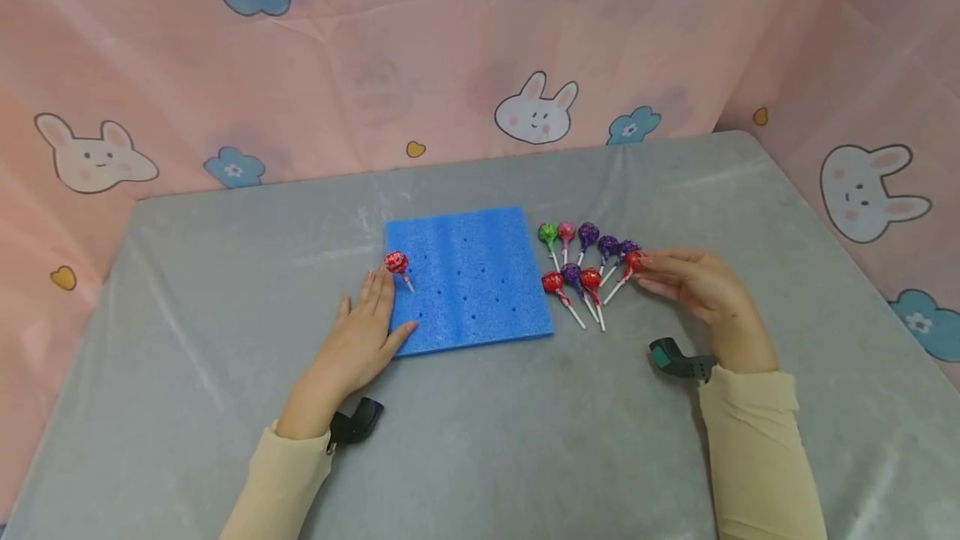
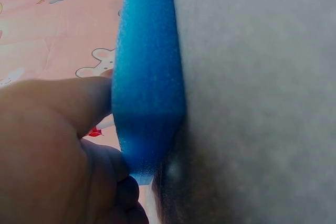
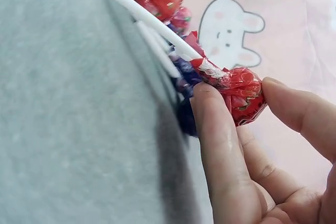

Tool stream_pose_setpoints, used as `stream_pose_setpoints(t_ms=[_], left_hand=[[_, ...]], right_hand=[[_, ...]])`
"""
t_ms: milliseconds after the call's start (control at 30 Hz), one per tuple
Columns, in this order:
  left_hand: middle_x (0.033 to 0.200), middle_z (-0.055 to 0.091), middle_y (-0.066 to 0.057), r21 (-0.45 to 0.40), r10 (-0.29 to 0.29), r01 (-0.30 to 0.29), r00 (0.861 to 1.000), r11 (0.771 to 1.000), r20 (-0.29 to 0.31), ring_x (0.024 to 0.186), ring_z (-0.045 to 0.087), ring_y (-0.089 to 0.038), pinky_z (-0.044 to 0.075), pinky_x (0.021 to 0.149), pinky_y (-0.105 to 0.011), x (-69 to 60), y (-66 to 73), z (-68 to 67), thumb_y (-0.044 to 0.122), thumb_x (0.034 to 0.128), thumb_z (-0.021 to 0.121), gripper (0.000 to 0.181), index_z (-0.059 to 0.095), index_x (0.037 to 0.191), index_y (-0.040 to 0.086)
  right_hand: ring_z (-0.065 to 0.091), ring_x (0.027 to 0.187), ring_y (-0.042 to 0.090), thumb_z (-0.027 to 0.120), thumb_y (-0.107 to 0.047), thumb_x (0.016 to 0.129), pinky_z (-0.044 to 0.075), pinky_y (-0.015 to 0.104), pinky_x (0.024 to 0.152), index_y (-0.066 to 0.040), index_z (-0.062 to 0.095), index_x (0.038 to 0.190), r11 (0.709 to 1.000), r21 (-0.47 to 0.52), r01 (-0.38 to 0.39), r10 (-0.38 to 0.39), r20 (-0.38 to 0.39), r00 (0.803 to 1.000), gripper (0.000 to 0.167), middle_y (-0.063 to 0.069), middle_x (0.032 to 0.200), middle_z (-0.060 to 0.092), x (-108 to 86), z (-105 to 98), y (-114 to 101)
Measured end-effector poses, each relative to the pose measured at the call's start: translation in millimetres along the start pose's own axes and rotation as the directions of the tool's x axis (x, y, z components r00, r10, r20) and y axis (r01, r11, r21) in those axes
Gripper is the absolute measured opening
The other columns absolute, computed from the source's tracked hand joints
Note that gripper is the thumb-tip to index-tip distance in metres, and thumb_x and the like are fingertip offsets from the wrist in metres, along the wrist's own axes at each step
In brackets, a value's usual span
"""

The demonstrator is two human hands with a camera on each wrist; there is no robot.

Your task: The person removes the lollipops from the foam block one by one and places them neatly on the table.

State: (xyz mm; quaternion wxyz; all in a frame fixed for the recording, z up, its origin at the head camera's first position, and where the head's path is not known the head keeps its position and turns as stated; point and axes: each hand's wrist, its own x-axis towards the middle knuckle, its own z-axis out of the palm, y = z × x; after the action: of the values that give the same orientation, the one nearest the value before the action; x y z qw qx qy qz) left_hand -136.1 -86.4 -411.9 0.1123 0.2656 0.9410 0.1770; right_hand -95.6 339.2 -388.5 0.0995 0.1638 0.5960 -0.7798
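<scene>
My left hand (image 1: pixel 363 340) rests along the left edge of a blue foam board (image 1: pixel 487 240), fingers extended and thumb on its top near the front corner. The left wrist view shows the thumb against the thick foam slab (image 2: pixel 149 66). One red lollipop (image 1: pixel 397 262) stands in the board with its stick down, beside the left fingertips. On the right, my right hand (image 1: pixel 693 282) pinches another red-wrapped lollipop (image 3: pixel 244 90) by its candy head between thumb and fingers. Its white stick (image 3: pixel 157 24) points away from the hand. Small dark holes dot the board.
Right of the board lie several lollipops, among them a green one (image 1: pixel 547 233), a pink one (image 1: pixel 566 231), a purple one (image 1: pixel 588 233) and a red one (image 1: pixel 552 282). A grey cloth (image 1: pixel 510 432) covers the table. Behind hangs a pink printed curtain (image 1: pixel 420 65).
</scene>
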Motion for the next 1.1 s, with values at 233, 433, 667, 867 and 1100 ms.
stream_pose_setpoints(t_ms=[233, 433, 667, 867, 1100], left_hand=[[0.155, 0.003, -0.023, -0.003, -0.005, 0.005, 1.000, 1.000, 0.013, 0.142, 0.001, -0.036, 0.006, 0.108, -0.061, -0.1, 0.1, -0.3, 0.036, 0.0995, 0.045, 0.075, 0.007, 0.147, -0.009], [0.155, 0.003, -0.023, -0.011, -0.007, 0.007, 1.000, 1.000, 0.018, 0.142, 0.001, -0.036, 0.006, 0.108, -0.061, 0.2, 0.6, -1.1, 0.036, 0.0996, 0.045, 0.075, 0.007, 0.147, -0.009], [0.155, 0.003, -0.023, -0.008, -0.003, 0.003, 1.000, 1.000, 0.019, 0.142, 0.001, -0.036, 0.006, 0.108, -0.061, 0.1, 0.3, -1.2, 0.036, 0.0997, 0.044, 0.075, 0.007, 0.147, -0.009], [0.155, 0.002, -0.022, -0.007, -0.003, 0.003, 1.000, 1.000, 0.022, 0.142, 0.000, -0.036, 0.006, 0.108, -0.061, 0.4, 0.0, -0.9, 0.036, 0.0998, 0.044, 0.075, 0.006, 0.147, -0.009], [0.155, 0.002, -0.022, -0.006, -0.004, 0.004, 1.000, 1.000, 0.029, 0.142, 0.000, -0.036, 0.006, 0.108, -0.061, -0.5, -0.1, -1.4, 0.036, 0.1000, 0.044, 0.075, 0.006, 0.147, -0.009]], right_hand=[[0.069, 0.080, 0.014, 0.056, -0.001, 0.093, 0.054, 0.028, 0.074, -0.010, 0.074, 0.081, 0.999, 0.008, -0.043, 0.043, -0.008, 0.999, 0.024, 0.002, 0.086, 0.071, 4.0, -2.0, 7.3], [0.069, 0.081, 0.011, 0.058, -0.003, 0.092, 0.054, 0.025, 0.073, -0.015, 0.076, 0.080, 0.998, -0.057, -0.032, 0.031, -0.018, 0.999, 0.024, -0.002, 0.086, 0.071, 5.8, -4.9, 9.9], [0.069, 0.080, 0.012, 0.059, -0.001, 0.092, 0.054, 0.025, 0.072, -0.014, 0.076, 0.079, 0.999, -0.032, -0.023, 0.022, -0.037, 0.999, 0.025, -0.001, 0.085, 0.072, 6.3, -7.8, 9.8], [0.069, 0.077, 0.009, 0.061, -0.003, 0.091, 0.054, 0.023, 0.070, -0.017, 0.075, 0.077, 0.991, -0.130, -0.011, 0.002, -0.069, 0.998, 0.025, -0.004, 0.082, 0.071, 5.0, -7.5, 9.5], [0.067, 0.076, 0.003, 0.065, -0.006, 0.089, 0.053, 0.020, 0.069, -0.024, 0.073, 0.075, 0.957, -0.289, 0.019, -0.054, -0.113, 0.992, 0.024, -0.010, 0.080, 0.070, 4.7, -4.0, 11.6]])
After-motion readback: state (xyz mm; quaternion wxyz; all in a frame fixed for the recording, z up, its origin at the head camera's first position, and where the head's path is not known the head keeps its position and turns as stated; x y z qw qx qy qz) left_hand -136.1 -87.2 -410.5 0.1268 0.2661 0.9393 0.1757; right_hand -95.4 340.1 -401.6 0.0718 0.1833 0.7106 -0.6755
